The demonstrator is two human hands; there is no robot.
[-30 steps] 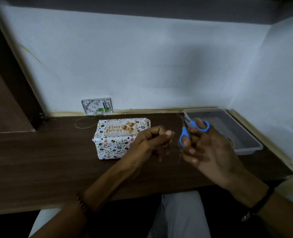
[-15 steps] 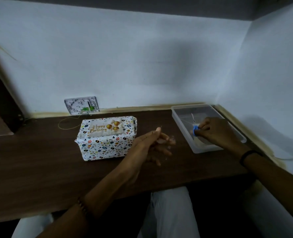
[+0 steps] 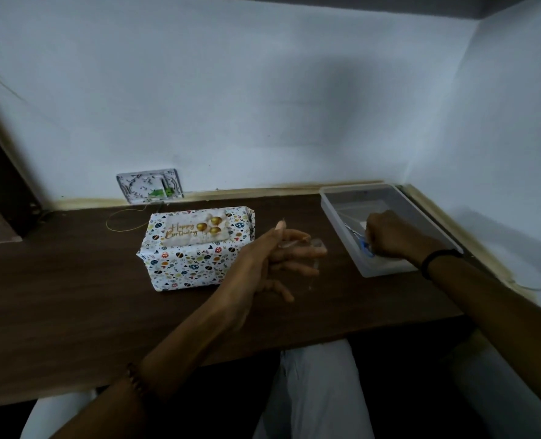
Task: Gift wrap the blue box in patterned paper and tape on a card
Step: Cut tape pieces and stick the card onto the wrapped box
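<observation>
In the clear tray (image 3: 386,271), the right hand (image 3: 392,236) grips blue-handled scissors (image 3: 365,247).

A yellow wire loop (image 3: 121,230) lies on the desk (image 3: 72,296) below a socket (image 3: 148,185).

Right hand (image 3: 389,236) with scissors (image 3: 364,246) in tray (image 3: 337,221)

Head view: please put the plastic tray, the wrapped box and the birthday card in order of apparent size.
1. Plastic tray and wrapped box: they look about alike, so I do not rank them.
2. Birthday card: clearly smallest.
</observation>
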